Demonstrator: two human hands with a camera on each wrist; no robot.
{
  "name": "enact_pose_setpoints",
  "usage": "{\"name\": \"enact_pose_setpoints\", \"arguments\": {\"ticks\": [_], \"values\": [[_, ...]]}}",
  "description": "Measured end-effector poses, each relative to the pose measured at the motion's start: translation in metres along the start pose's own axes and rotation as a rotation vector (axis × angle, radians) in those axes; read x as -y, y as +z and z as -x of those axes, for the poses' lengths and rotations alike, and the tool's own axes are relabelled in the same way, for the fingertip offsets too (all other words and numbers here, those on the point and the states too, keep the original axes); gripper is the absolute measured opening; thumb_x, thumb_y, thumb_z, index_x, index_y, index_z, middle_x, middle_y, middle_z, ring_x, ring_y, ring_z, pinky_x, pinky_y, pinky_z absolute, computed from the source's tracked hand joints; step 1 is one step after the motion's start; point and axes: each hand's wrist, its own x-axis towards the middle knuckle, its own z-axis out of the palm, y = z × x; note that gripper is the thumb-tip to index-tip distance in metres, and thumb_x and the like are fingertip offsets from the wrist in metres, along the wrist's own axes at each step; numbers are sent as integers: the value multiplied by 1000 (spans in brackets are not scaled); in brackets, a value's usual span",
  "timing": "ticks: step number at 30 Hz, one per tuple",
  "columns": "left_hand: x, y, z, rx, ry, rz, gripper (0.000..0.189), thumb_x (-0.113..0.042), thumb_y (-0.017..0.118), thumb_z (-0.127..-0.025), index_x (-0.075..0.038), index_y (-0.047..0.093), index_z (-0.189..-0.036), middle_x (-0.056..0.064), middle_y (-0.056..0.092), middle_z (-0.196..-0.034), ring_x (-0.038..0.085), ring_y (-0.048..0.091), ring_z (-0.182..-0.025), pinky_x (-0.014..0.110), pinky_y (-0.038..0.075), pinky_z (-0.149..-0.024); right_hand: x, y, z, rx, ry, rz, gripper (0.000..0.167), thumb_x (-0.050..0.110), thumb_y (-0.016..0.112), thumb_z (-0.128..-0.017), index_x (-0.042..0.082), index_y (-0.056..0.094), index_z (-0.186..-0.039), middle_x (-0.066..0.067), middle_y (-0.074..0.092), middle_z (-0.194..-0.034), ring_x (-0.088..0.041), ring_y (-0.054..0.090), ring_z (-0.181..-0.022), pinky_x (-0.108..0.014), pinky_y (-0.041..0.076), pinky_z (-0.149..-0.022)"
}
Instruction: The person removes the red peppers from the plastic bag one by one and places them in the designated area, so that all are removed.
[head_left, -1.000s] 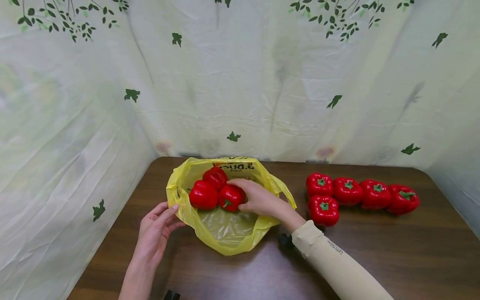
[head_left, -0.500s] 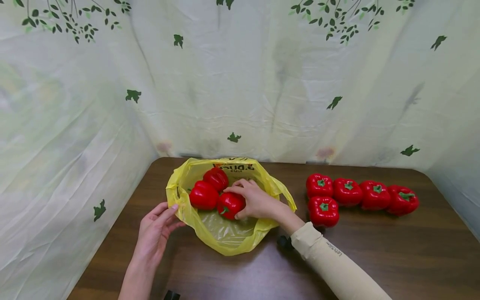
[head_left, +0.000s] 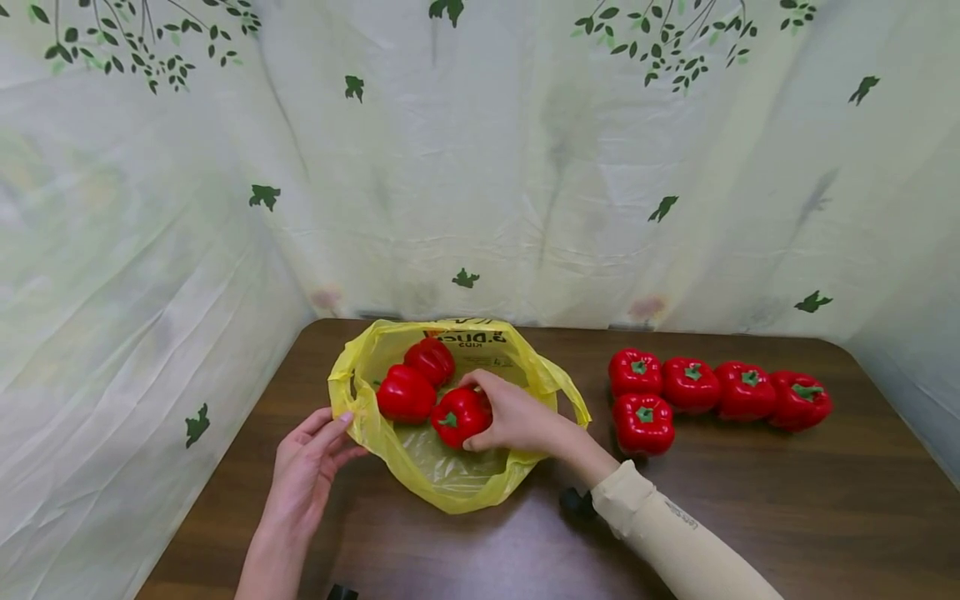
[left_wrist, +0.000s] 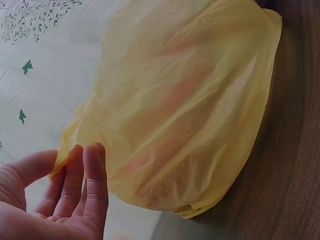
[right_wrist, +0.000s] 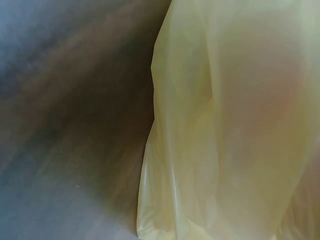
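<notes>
A yellow plastic bag stands with its mouth wide on the table. My left hand pinches the left edge of its rim between thumb and fingers; the left wrist view shows this hand beside the bag's outer wall. Reaching over the right rim, my right hand grips a red bell pepper inside the bag, its green stem facing up and toward me. Two other red bell peppers lie in the bag to the left. In the right wrist view the bag hides that hand.
Several red bell peppers stand in a row on the table to the right, with one more pepper in front of the row's left end. A pale curtain with leaf prints hangs behind the table.
My right hand has shifted the gripped pepper slightly toward me, away from the two others, and turned its stem upward. The left hand keeps its pinch on the rim.
</notes>
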Motion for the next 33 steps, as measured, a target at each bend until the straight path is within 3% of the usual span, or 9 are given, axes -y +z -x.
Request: {"name": "enact_pose_setpoints", "arguments": {"ticks": [5,9,17,26,33], "values": [[-1,0,0,-3,-5,0,9,-14,68,-95,-12,72,-103,2,73,-98,16,70,-84,31,59,-74,3,-2,10,-42,-40,-18,75,29,84,-76,19,46,-140,7,52,-127,-11,52,-112,-27,50,-90],[0,1,-1,0,-1,6,9,-13,67,-95,-11,72,-103,2,73,-97,16,70,-84,30,59,-73,6,-6,18,-86,-81,-33,70,29,85,-75,22,50,-135,10,52,-125,-8,51,-111,-29,52,-87],[1,0,-1,1,-2,10,9,-12,67,-95,-11,72,-102,2,73,-98,16,70,-83,30,59,-73,9,-9,34,-159,-71,-99,70,29,85,-75,24,47,-134,13,51,-125,-6,55,-110,-32,51,-93],[3,1,-2,9,5,16,9,-11,67,-95,-11,72,-102,2,73,-98,16,70,-84,30,59,-73,13,-15,55,-318,-64,-183,74,23,87,-72,23,48,-135,13,55,-123,-7,54,-111,-40,50,-96],[3,1,-3,14,6,10,9,-11,67,-95,-11,72,-102,2,72,-98,16,70,-85,30,59,-72,12,-20,70,-420,-88,-269,72,27,88,-73,22,50,-134,9,59,-120,-12,56,-113,-43,51,-94]]}}
